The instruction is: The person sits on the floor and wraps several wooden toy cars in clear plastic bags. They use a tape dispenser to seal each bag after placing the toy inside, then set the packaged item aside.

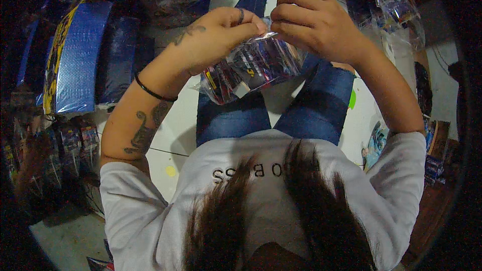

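A clear plastic bag point(256, 65) filled with several small, dark, colourful printed packets hangs above my lap. My left hand point(218, 32) pinches the bag's top edge between thumb and forefinger. Right beside it, my right hand point(316, 20) is closed at the same gathered edge, its fingers curled. The two hands nearly meet at the bag's mouth. What exactly lies under my right fingers is partly hidden.
Blue wrapped packs point(83, 57) with a yellow-black side stand at the left. Below them sit rows of small packaged goods point(75, 143). More plastic-wrapped goods point(394, 5) lie at the upper right. My jeans-clad legs point(316, 105) rest over a white tiled floor point(165, 165).
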### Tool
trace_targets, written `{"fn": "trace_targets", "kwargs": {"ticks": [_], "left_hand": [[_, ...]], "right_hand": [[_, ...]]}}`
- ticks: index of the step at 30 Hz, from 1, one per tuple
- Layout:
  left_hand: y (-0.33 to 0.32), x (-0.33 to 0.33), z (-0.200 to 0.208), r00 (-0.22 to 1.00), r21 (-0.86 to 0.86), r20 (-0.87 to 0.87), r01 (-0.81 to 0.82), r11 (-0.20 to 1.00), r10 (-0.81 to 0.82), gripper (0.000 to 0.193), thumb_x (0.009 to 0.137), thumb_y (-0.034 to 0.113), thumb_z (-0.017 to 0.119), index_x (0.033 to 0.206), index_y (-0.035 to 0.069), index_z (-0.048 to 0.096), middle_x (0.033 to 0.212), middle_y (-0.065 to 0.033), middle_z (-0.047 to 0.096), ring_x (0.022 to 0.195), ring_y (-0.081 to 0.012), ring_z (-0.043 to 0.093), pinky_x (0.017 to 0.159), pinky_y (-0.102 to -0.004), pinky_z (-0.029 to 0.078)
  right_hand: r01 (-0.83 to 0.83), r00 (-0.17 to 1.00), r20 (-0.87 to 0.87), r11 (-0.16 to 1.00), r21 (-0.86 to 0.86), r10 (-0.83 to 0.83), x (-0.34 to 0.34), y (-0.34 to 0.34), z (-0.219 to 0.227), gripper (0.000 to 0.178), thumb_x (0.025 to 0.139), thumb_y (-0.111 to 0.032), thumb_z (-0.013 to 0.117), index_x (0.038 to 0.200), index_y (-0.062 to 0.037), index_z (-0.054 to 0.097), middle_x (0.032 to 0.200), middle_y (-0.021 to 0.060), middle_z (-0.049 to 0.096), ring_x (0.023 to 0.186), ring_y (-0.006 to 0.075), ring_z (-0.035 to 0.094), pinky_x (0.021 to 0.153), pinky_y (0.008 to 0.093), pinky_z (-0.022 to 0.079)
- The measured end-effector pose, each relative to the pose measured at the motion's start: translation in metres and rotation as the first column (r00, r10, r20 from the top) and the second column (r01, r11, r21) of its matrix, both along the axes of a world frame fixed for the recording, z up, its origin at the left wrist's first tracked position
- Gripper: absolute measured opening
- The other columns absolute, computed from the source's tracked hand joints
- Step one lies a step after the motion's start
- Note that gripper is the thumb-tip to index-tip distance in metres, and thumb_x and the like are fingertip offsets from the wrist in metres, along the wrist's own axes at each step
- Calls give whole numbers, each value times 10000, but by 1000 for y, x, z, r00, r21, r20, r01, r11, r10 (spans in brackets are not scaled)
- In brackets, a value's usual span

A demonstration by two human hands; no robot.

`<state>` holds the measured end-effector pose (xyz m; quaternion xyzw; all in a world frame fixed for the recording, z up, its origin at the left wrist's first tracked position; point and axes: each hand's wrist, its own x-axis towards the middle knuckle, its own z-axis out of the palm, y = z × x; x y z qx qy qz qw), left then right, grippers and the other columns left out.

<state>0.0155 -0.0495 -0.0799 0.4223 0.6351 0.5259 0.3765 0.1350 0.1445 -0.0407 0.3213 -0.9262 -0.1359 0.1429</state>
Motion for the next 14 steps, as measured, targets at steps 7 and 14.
{"fn": "trace_targets", "kwargs": {"ticks": [7, 14], "left_hand": [[-6, 0, 15, 541, 108, -838, 31, 994, 75, 222, 890, 284, 600, 943, 71, 636, 863, -41, 648, 888, -160, 598, 787, -283, 451], [1, 0, -6, 949, -145, 314, 34, 989, 13, 236, 892, 299, 595, 992, 104, 683, 911, -75, 691, 929, -208, 615, 998, -394, 305]], "right_hand": [[-97, 974, 156, 925, -368, 164, -18, 9, 8, 161, 830, -250, 654, 866, -101, 608, 900, 26, 559, 902, 228, 525, 784, 392, 371], [-10, 994, -112, 991, -132, -5, 7, -9, 2, 200, 803, -258, 690, 947, -125, 649, 1045, 12, 612, 1016, 201, 536, 882, 434, 377]]}}
